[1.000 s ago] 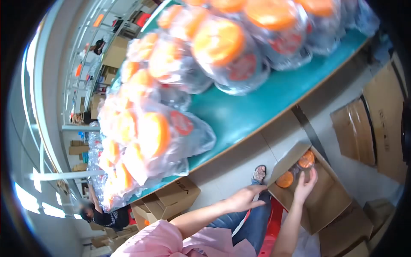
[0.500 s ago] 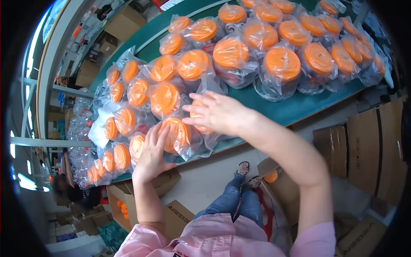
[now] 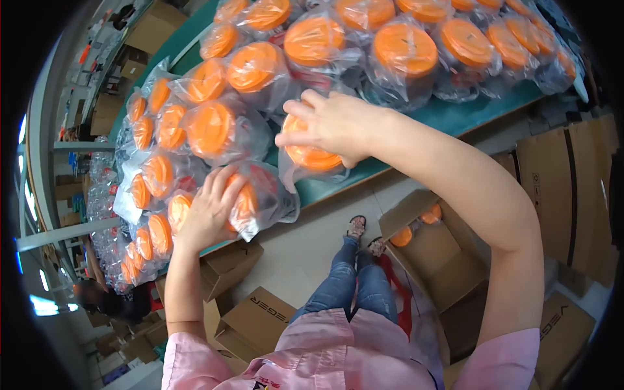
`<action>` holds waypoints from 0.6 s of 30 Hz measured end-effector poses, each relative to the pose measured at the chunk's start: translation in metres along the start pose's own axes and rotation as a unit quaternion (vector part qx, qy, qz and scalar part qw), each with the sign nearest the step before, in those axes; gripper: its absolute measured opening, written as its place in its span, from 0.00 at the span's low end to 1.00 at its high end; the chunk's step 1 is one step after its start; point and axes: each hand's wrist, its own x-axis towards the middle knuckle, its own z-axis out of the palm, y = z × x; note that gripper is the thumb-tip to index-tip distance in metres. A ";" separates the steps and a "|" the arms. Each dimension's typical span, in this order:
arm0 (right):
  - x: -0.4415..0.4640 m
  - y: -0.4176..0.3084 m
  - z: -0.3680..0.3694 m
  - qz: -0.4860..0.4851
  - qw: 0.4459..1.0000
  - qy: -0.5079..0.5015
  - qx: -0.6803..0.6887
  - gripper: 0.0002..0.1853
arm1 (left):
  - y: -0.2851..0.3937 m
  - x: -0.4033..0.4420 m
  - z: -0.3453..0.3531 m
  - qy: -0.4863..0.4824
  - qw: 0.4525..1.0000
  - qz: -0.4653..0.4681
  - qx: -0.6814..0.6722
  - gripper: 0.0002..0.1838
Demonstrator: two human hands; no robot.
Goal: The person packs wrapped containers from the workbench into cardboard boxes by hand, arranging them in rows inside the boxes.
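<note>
Clear plastic jars with round orange lids, each in a clear plastic bag, crowd the green table. My right hand (image 3: pixel 335 127) has its fingers spread over the lid of one bagged jar (image 3: pixel 313 158) near the table's front edge, gripping it from above. To its left, my left hand (image 3: pixel 209 207) curls over another bagged jar (image 3: pixel 246 203), which leans sideways with its lid facing that hand. The fingertips lie on the lid and bag; the thumb is partly hidden. A strip of green tabletop shows between these two jars.
The green table (image 3: pixel 455 120) slants across the view, with rows of bagged jars behind my hands. Below its edge are open cardboard boxes (image 3: pixel 448 266), one with orange lids inside. More cartons (image 3: pixel 565 195) stand at right. Another person (image 3: pixel 120 300) is at far left.
The view has shifted. The two jars at my hands have come apart, the left one tipping over more. My left hand has closed round its jar, and my right fingers curl more over their lid.
</note>
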 end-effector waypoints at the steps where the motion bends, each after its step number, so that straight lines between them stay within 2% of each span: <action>1: -0.016 0.002 0.000 0.029 0.999 0.009 0.036 0.36 | 0.002 -0.003 0.000 -0.002 0.999 0.006 -0.045 0.45; 2: -0.031 0.003 0.004 0.059 0.995 0.019 0.073 0.38 | 0.008 -0.006 0.001 -0.006 0.996 0.012 -0.090 0.44; 4: -0.068 -0.001 0.033 0.098 0.970 0.163 0.153 0.42 | 0.028 -0.015 0.007 0.055 0.994 0.012 -0.089 0.42; 5: -0.093 -0.007 0.041 0.109 0.970 0.151 0.157 0.42 | 0.039 -0.021 0.011 0.049 0.994 0.021 -0.100 0.42; 7: -0.153 -0.033 0.053 0.232 0.902 0.215 0.294 0.41 | 0.066 -0.034 0.023 0.149 0.973 0.048 -0.167 0.38; 9: -0.212 -0.067 0.070 0.313 0.843 0.280 0.337 0.41 | 0.094 -0.045 0.040 0.117 0.964 0.078 -0.225 0.35; 12: -0.290 -0.124 0.112 0.465 0.781 0.287 0.302 0.41 | 0.137 -0.045 0.063 0.054 0.934 0.140 -0.325 0.26; 14: -0.328 -0.162 0.133 0.578 0.724 0.267 0.266 0.41 | 0.188 -0.026 0.072 -0.031 0.878 0.061 -0.474 0.22; 15: -0.346 -0.179 0.144 0.585 0.721 0.262 0.265 0.41 | 0.209 -0.019 0.089 0.007 0.912 0.179 -0.370 0.23; 17: -0.377 -0.207 0.162 0.672 0.656 0.229 0.257 0.41 | 0.248 0.001 0.121 0.089 0.891 0.348 -0.277 0.25; 18: -0.388 -0.219 0.170 0.699 0.643 0.197 0.241 0.40 | 0.270 0.008 0.134 0.068 0.889 0.360 -0.275 0.26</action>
